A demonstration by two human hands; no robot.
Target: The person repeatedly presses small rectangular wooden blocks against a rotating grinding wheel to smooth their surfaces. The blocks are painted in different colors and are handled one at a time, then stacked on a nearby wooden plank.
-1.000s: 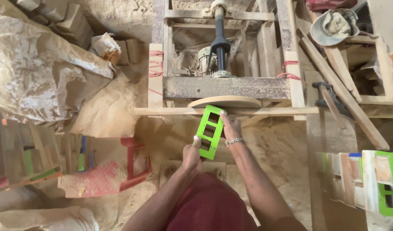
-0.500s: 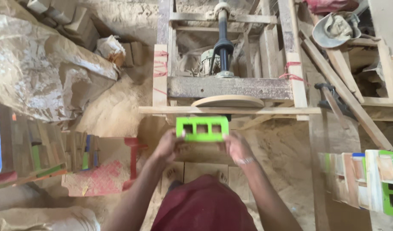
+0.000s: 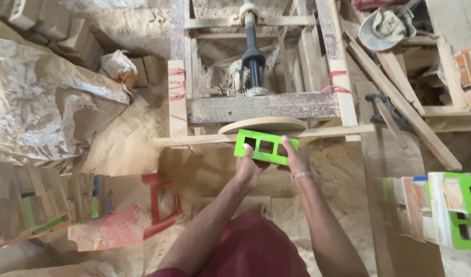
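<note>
Green frame [image 3: 265, 146] gripped by left hand [image 3: 247, 170], right hand [image 3: 296, 158], beside sanding disc [image 3: 262, 124]

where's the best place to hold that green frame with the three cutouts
By its two short ends, one hand from each side. The green frame is a flat, long strip with three windows; the left hand and right hand grip its near edge, leaving the far edge free toward the sanding disc.
</note>
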